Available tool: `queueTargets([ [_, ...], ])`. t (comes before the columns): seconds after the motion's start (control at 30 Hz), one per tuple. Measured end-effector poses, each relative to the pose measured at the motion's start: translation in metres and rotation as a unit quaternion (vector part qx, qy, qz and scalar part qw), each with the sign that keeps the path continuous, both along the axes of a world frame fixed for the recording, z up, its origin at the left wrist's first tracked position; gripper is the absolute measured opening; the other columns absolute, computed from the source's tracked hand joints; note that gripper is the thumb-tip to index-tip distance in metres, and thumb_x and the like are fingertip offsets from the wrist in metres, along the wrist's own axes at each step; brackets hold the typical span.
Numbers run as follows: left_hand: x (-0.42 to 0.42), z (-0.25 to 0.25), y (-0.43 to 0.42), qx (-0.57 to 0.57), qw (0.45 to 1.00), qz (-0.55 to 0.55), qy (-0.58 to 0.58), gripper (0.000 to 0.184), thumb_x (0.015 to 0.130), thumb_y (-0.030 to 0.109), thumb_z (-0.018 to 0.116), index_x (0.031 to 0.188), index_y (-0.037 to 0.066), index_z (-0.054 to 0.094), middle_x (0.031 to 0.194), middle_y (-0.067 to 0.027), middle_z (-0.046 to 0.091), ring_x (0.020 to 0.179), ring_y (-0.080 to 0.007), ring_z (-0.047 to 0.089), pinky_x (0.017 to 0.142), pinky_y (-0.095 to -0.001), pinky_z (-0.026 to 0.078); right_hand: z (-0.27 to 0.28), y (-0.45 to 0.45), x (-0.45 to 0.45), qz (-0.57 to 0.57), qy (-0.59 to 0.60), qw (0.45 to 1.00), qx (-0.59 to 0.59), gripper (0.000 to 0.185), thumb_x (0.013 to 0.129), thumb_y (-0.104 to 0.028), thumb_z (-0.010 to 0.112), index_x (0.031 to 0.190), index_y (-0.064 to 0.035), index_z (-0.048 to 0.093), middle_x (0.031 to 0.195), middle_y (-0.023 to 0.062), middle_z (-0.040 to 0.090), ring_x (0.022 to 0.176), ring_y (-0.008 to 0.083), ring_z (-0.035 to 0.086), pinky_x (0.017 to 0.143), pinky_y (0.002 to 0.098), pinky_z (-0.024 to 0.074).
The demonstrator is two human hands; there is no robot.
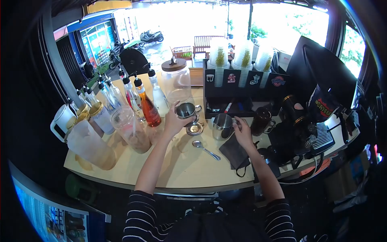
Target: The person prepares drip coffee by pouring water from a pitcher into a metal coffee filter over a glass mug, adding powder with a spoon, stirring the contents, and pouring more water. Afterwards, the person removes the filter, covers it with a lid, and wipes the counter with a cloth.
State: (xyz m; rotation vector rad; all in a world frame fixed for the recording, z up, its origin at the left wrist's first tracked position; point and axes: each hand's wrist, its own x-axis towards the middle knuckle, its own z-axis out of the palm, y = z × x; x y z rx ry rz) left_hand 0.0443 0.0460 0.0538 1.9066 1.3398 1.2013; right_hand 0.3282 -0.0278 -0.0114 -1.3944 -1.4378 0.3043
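My left hand (176, 121) is wrapped round a small metal cup (186, 111) with a handle, held above the counter. Beneath it on the counter lies a round metal lid (194, 129). A larger metal pitcher (222, 126) stands to the right, and the fingers of my right hand (242, 131) close on its handle side. Between my forearms rests a metal spoon (206, 150). A black cloth (236, 152) lies under my right hand, near the front edge.
Syrup bottles with pumps (148, 107), a glass jar (176, 82) and plastic jugs (92, 147) crowd the left. A black organizer (246, 86) with stacked cups stands behind. At the right are a dark jug (261, 122) and a coffee machine (322, 135).
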Motion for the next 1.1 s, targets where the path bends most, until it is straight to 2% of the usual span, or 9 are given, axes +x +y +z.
queueTargets([
  [0.17, 0.016, 0.032, -0.015, 0.010, 0.999, -0.044, -0.031, 0.095, 0.059, 0.034, 0.088, 0.134, 0.001, 0.039, 0.121, -0.0215, 0.057, 0.114, -0.0282, 0.056, 0.099, -0.0368, 0.044, -0.003, 0.004, -0.020, 0.031, 0.060, 0.998, -0.018, 0.031, 0.089, -0.010, 0.058, 0.117, 0.0032, 0.057, 0.103, 0.0166, 0.058, 0.082, 0.0215, 0.064, 0.071, 0.0299, 0.0513],
  [0.27, 0.037, 0.019, -0.013, 0.051, 0.994, -0.081, -0.061, 0.099, 0.054, 0.040, 0.089, 0.131, 0.000, 0.042, 0.112, -0.0242, 0.062, 0.106, -0.0312, 0.062, 0.093, -0.0395, 0.048, 0.000, 0.002, -0.034, 0.030, 0.040, 0.999, 0.002, 0.030, 0.090, -0.011, 0.059, 0.116, 0.0039, 0.057, 0.102, 0.0163, 0.058, 0.082, 0.0213, 0.063, 0.070, 0.0305, 0.0514],
  [0.77, 0.068, -0.001, -0.016, 0.020, 0.991, -0.130, 0.008, 0.104, 0.055, 0.039, 0.088, 0.137, 0.002, 0.035, 0.119, -0.0207, 0.060, 0.108, -0.0316, 0.061, 0.095, -0.0387, 0.048, -0.017, 0.007, -0.031, 0.061, 0.116, 0.991, -0.029, 0.034, 0.090, -0.009, 0.058, 0.120, 0.0050, 0.052, 0.111, 0.0160, 0.058, 0.087, 0.0222, 0.063, 0.071, 0.0310, 0.0510],
  [0.87, 0.040, -0.033, 0.019, 0.088, 0.984, -0.137, -0.072, 0.096, 0.061, 0.038, 0.085, 0.136, 0.001, 0.040, 0.120, -0.0207, 0.059, 0.111, -0.0301, 0.059, 0.096, -0.0386, 0.046, -0.010, -0.005, -0.022, 0.048, 0.109, 0.993, -0.013, 0.037, 0.091, -0.011, 0.057, 0.124, 0.0023, 0.051, 0.115, 0.0154, 0.055, 0.092, 0.0208, 0.061, 0.073, 0.0298, 0.0498],
  [0.93, 0.019, -0.049, 0.033, -0.083, 0.985, -0.089, -0.123, 0.084, 0.065, 0.039, 0.082, 0.132, 0.001, 0.047, 0.121, -0.0207, 0.058, 0.116, -0.0278, 0.056, 0.099, -0.0394, 0.043, -0.009, -0.012, -0.015, 0.027, 0.084, 0.996, -0.009, 0.037, 0.091, -0.012, 0.057, 0.125, 0.0008, 0.050, 0.116, 0.0150, 0.054, 0.093, 0.0199, 0.060, 0.074, 0.0292, 0.0491],
  [0.97, 0.014, -0.055, 0.031, -0.084, 0.985, -0.090, -0.122, 0.084, 0.065, 0.039, 0.082, 0.132, 0.001, 0.047, 0.121, -0.0207, 0.058, 0.116, -0.0278, 0.056, 0.099, -0.0394, 0.043, -0.010, -0.014, -0.011, 0.030, 0.081, 0.996, -0.012, 0.038, 0.091, -0.013, 0.057, 0.126, -0.0002, 0.050, 0.117, 0.0144, 0.054, 0.091, 0.0192, 0.059, 0.074, 0.0291, 0.0484],
  [1.03, 0.011, -0.061, 0.021, -0.083, 0.988, -0.090, 0.094, 0.070, 0.068, 0.038, 0.079, 0.124, 0.002, 0.056, 0.113, -0.0183, 0.063, 0.108, -0.0270, 0.061, 0.097, -0.0368, 0.045, -0.011, -0.018, -0.007, 0.031, 0.077, 0.996, -0.015, 0.039, 0.091, -0.015, 0.058, 0.127, -0.0013, 0.050, 0.117, 0.0139, 0.053, 0.088, 0.0185, 0.057, 0.074, 0.0291, 0.0478],
  [1.07, 0.014, -0.061, 0.021, -0.083, 0.988, -0.092, 0.094, 0.070, 0.068, 0.038, 0.079, 0.124, 0.002, 0.056, 0.113, -0.0183, 0.063, 0.108, -0.0270, 0.061, 0.097, -0.0368, 0.045, -0.012, -0.020, -0.005, 0.026, 0.051, 0.998, -0.021, 0.039, 0.091, -0.015, 0.058, 0.128, -0.0022, 0.049, 0.119, 0.0114, 0.053, 0.081, 0.0147, 0.056, 0.070, 0.0271, 0.0477],
  [1.1, 0.017, -0.062, 0.021, -0.046, 0.976, -0.099, 0.188, 0.074, 0.064, 0.039, 0.080, 0.123, 0.002, 0.056, 0.110, -0.0170, 0.065, 0.105, -0.0267, 0.062, 0.095, -0.0361, 0.046, -0.011, -0.023, -0.004, 0.020, 0.025, 0.999, -0.028, 0.040, 0.092, -0.016, 0.059, 0.129, -0.0031, 0.049, 0.121, 0.0089, 0.053, 0.074, 0.0110, 0.055, 0.067, 0.0250, 0.0476],
])
